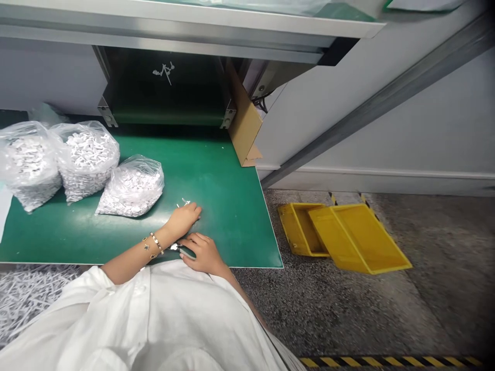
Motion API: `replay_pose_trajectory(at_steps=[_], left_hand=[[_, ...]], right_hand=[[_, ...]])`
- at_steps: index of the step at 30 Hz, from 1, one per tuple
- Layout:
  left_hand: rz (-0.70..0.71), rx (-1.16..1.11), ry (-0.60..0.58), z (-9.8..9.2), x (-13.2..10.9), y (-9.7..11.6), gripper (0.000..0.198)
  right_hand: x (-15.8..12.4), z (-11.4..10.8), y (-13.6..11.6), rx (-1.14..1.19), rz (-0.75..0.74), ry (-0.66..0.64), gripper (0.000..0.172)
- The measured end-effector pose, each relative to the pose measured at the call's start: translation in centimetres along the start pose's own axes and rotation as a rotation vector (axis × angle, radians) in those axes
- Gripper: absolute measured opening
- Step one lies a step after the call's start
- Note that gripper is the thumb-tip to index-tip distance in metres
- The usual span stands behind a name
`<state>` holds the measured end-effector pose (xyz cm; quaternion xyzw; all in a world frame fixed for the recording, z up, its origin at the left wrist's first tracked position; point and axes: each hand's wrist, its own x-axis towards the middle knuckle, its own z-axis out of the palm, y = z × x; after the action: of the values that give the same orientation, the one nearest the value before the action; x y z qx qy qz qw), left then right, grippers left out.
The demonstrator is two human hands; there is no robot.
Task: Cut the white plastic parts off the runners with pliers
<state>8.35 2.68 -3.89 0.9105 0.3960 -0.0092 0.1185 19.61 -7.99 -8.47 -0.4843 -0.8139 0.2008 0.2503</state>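
My left hand (183,219) reaches onto the green table mat (228,206), its fingers curled over a small white plastic piece (184,202) that pokes out beyond them. Bracelets circle that wrist. My right hand (203,252) lies near the table's front edge, fingers closed round a small tool with a dark green handle and a metal tip (181,249). To the left lie three clear bags of small white parts (131,188), (87,154), (27,165).
A dark conveyor opening (166,87) with a white part on its belt sits behind the mat. A cardboard piece (243,123) leans at its right. Two yellow bins (348,234) lie on the floor. White plastic scraps (27,293) pile at lower left.
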Motion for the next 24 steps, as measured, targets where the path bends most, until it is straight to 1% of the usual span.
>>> replay_pose_trajectory(at_steps=[2,4,7,10,11,13,15,17,19,22,24], left_hand=[[-0.020,-0.009,-0.020,0.4,0.2,0.0,0.016],[-0.036,-0.012,-0.015,0.7,0.0,-0.2,0.017],[-0.027,0.027,0.024,1.3,-1.0,-1.2,0.018],[0.004,0.027,0.078,1.8,-2.1,-2.2,0.024],[-0.008,0.009,0.097,2.0,-2.5,-2.4,0.026],[-0.083,-0.037,0.134,2.3,-2.9,-2.7,0.029],[-0.167,-0.084,0.163,2.5,-3.0,-2.8,0.028],[-0.208,-0.114,0.179,2.6,-2.8,-2.7,0.029],[-0.215,-0.114,0.166,2.7,-2.4,-2.6,0.031],[-0.246,-0.084,0.116,2.6,-2.1,-2.6,0.027],[-0.270,-0.088,0.108,2.5,-2.1,-2.7,0.025]], right_hand=[[0.0,0.0,0.0,-0.001,-0.007,-0.001,0.030],[0.0,0.0,0.0,-0.008,-0.015,-0.003,0.029],[0.0,-0.1,-0.1,-0.023,-0.016,-0.004,0.027],[0.0,-0.1,-0.1,-0.031,-0.018,-0.006,0.026],[0.0,-0.1,-0.1,-0.031,-0.018,-0.008,0.026],[0.0,0.0,-0.1,-0.031,-0.018,-0.012,0.027],[0.0,0.0,0.0,-0.029,-0.015,-0.016,0.028],[0.0,0.0,0.0,-0.025,-0.012,-0.021,0.028],[0.0,0.0,0.0,-0.023,-0.010,-0.022,0.028],[0.0,0.0,-0.1,-0.024,-0.016,-0.015,0.028],[0.1,0.0,-0.1,-0.023,-0.020,-0.013,0.028]])
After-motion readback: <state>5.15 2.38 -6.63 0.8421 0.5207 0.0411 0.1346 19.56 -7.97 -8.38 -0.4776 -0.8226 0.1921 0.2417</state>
